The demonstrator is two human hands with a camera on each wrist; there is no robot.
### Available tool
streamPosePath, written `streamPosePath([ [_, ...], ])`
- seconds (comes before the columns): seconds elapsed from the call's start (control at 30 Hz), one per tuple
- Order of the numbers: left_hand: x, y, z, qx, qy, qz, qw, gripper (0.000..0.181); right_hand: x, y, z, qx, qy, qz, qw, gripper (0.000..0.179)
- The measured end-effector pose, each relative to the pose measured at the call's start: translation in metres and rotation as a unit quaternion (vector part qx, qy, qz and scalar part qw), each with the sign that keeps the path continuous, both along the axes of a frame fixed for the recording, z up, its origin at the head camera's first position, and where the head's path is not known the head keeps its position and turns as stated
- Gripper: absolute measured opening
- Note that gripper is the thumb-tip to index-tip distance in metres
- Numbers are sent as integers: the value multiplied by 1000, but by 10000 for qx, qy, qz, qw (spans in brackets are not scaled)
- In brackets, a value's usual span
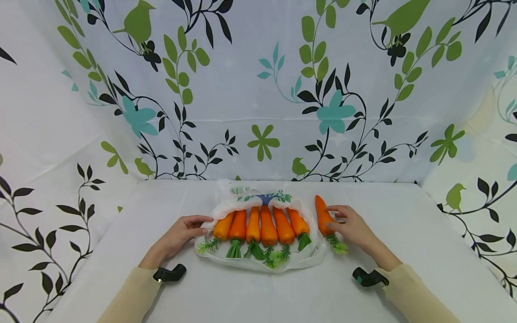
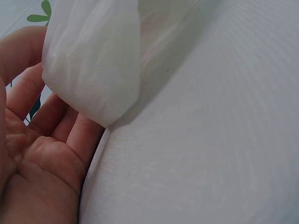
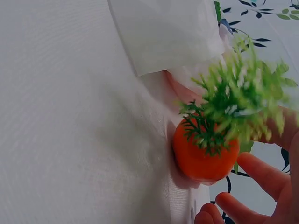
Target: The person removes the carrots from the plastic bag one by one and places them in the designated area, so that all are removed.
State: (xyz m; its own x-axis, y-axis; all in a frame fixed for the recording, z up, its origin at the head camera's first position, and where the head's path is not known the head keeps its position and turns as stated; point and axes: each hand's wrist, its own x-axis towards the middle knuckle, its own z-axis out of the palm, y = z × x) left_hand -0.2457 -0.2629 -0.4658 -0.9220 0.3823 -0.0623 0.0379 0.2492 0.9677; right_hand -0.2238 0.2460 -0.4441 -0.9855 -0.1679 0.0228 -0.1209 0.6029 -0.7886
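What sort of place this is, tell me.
Probably a screened-off tabletop recording area: bird-printed fabric hangs behind the white table, and black devices sit at both wrists.

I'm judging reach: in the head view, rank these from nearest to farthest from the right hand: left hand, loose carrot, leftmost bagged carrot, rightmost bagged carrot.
1. Loose carrot, right of the bag
2. Rightmost bagged carrot, bag's right side
3. Leftmost bagged carrot, left side
4. Left hand, bag's left edge
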Motion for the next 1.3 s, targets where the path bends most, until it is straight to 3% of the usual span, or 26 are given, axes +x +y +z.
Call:
streamPosePath([
  [0.63,-1,1,-2,89,8,21,10000,38,2,1,4,-4,147,209,9997,49],
  [1.3,0,-1,-2,27,12,31,10000,38,10,-20,29,-45,659,459,9968,45],
])
